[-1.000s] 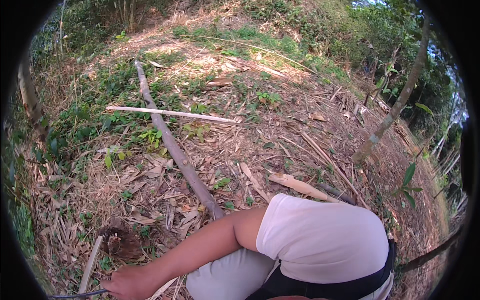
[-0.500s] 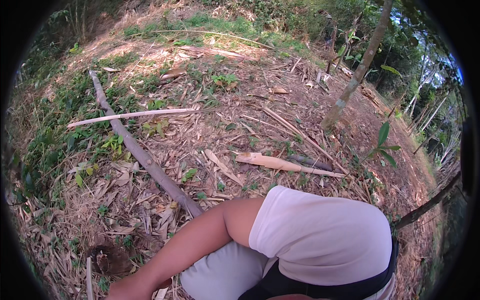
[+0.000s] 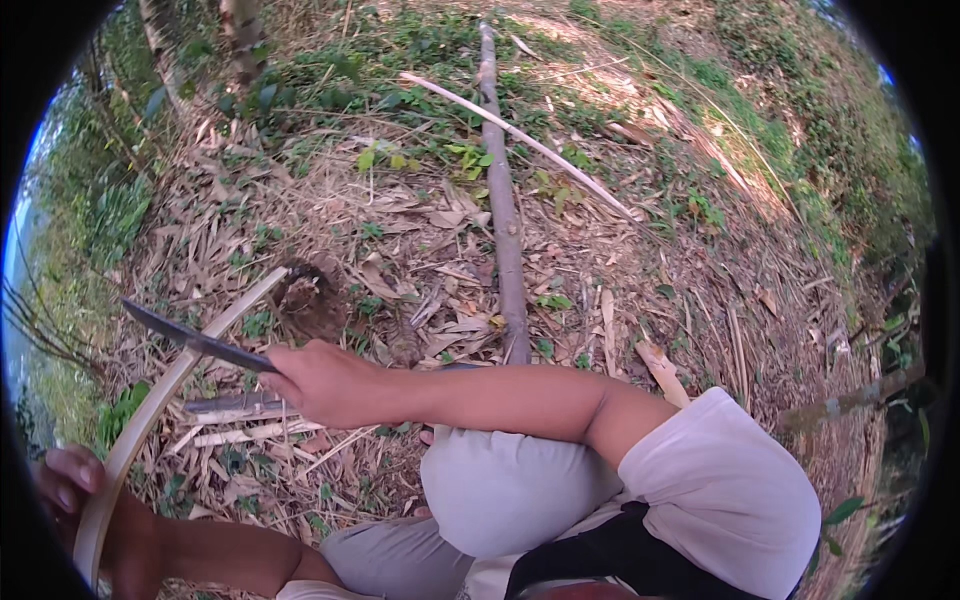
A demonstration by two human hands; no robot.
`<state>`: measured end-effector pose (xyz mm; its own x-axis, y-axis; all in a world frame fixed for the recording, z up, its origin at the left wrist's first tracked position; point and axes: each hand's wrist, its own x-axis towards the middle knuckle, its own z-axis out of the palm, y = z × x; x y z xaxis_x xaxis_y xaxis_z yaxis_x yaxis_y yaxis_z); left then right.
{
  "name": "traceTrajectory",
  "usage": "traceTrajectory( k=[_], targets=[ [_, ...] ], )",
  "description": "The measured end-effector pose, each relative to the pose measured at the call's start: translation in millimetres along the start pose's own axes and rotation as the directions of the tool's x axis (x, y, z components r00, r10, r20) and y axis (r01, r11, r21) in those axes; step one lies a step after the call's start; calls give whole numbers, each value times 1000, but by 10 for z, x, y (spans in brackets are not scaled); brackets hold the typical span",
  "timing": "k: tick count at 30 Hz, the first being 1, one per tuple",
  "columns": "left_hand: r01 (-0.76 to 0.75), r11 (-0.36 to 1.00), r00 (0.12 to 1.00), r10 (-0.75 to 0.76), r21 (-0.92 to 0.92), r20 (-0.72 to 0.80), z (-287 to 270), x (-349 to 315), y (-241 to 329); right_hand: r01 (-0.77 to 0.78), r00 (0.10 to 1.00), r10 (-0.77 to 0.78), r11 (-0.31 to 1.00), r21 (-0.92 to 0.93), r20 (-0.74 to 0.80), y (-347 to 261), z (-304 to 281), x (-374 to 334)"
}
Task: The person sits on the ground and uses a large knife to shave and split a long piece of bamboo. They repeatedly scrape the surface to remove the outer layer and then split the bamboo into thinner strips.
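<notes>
My right hand [image 3: 325, 385] is closed round the handle of a knife [image 3: 225, 350] with a long dark blade. The blade points left and crosses a long pale strip [image 3: 150, 412] of what looks like split bamboo or wood, apparently touching it. At the lower left, my left hand [image 3: 132, 535] grips the near part of this strip. The strip slants away from me and bends slightly. Its far end lies at a dark, short stump [image 3: 308, 300], seemingly resting against it. The handle is mostly hidden in my right fist.
A long grey-brown pole [image 3: 505, 230] lies on the leaf litter ahead, with another pale strip [image 3: 530, 140] across it. Split pieces [image 3: 250, 430] lie just beyond my left forearm. A pale peeled piece [image 3: 662, 372] is near my right elbow. Tree trunks [image 3: 240, 40] stand far left.
The view has swung left, so the pole and stump appear farther right. My right hand, previously at the lower edge, now shows with the knife; my left hand and the held strip have come into view.
</notes>
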<state>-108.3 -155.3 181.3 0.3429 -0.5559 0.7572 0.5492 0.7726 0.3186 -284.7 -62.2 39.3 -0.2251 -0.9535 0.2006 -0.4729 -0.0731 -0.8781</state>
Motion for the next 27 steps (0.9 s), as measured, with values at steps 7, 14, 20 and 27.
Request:
traceTrajectory(
  k=[7, 14, 20, 27],
  targets=[
    [224, 967, 946, -186, -121, 265, -329, 243, 230, -53, 995, 58, 996, -67, 86, 32, 162, 121],
    [136, 983, 989, -129, 120, -69, -239, 322, 103, 206, 978, -206, 978, 39, 16, -453, 18, 30],
    [45, 998, 989, -39, 37, -145, -35, 315, 166, 513, 843, -532, 840, -179, -81, -348, 63, 192],
    [108, 987, 932, -59, 118, -359, 45, 182, -11, 231, 973, -202, 835, -498, 114, 108, 57, 344]
  ],
)
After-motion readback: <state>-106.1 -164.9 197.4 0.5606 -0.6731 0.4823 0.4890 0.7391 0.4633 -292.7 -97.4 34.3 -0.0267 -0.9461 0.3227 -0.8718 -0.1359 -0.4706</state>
